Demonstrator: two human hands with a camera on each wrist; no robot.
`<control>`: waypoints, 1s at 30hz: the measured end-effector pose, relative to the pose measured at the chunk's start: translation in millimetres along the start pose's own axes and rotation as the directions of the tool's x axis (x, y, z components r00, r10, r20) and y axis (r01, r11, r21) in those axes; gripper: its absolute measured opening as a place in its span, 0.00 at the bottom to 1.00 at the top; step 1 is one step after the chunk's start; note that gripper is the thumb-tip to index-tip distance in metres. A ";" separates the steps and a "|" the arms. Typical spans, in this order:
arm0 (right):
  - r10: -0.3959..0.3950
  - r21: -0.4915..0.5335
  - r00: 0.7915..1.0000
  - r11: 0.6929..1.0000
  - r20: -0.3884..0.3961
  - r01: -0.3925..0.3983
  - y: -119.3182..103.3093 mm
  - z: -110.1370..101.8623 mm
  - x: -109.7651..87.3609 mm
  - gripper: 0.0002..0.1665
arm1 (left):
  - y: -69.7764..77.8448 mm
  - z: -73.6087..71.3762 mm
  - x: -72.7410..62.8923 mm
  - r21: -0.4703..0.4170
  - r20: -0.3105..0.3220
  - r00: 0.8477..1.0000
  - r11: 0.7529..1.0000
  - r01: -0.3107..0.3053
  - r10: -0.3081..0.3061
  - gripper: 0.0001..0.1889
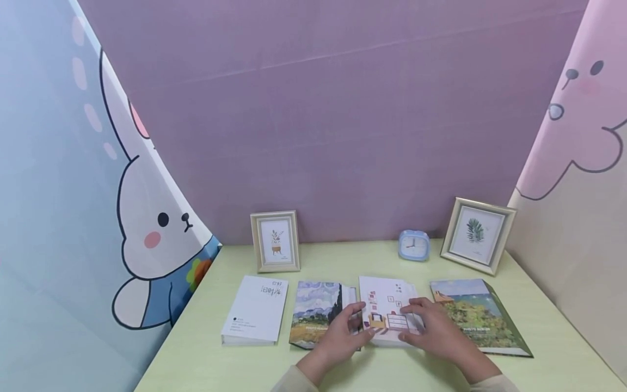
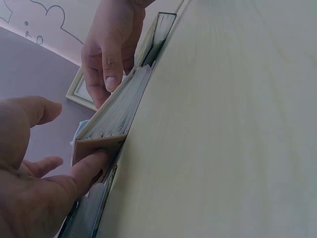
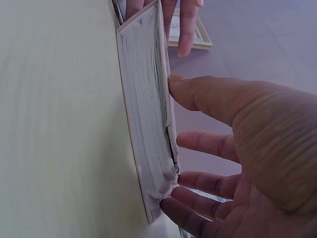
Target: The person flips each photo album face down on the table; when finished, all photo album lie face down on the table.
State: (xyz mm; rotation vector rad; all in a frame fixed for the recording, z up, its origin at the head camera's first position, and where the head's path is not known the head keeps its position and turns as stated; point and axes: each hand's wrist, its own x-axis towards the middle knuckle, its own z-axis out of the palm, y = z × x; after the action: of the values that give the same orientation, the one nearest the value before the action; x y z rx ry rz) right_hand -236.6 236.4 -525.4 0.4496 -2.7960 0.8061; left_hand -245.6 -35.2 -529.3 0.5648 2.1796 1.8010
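Note:
A white photo album (image 1: 387, 296) with a printed room scene lies on the table. My left hand (image 1: 343, 333) is at its left side; in the left wrist view one finger (image 2: 91, 168) touches the spine (image 2: 94, 147), while the thumb stands away from the cover. Across the album is my right hand (image 1: 437, 330), its thumb (image 3: 198, 94) on the cover and its lower fingers along the page edge (image 3: 148, 114). Under the left hand's side lies a landscape-painting album (image 1: 313, 310). Another painted album (image 1: 482, 316) lies right of the right hand, partly behind it.
A white album (image 1: 257, 310) lies at the far left of the table (image 1: 196, 354). Behind the albums stand a framed plant print (image 1: 276, 241), a blue alarm clock (image 1: 413, 245) and a framed leaf print (image 1: 478, 235). A purple backdrop (image 1: 318, 136) rises along the back edge.

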 end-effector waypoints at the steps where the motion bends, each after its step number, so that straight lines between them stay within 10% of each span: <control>1: -0.003 -0.002 1.000 1.000 -0.004 0.003 0.2 0.4 0.1 0.32 | 0.1 -0.1 -0.3 -0.008 0.000 1.000 1.000 0.006 -0.006 0.36; 30: 0.043 0.122 0.999 0.992 0.002 -0.043 -5.6 -0.9 0.6 0.30 | -1.7 -0.3 -0.1 -0.111 -0.072 0.997 0.994 -0.023 0.015 0.36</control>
State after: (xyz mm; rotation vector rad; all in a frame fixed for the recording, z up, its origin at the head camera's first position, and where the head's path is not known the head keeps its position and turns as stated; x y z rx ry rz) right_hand -235.2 232.3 -521.8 0.4095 -2.7746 0.9907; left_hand -245.8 -35.8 -531.0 0.5056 2.1082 1.9666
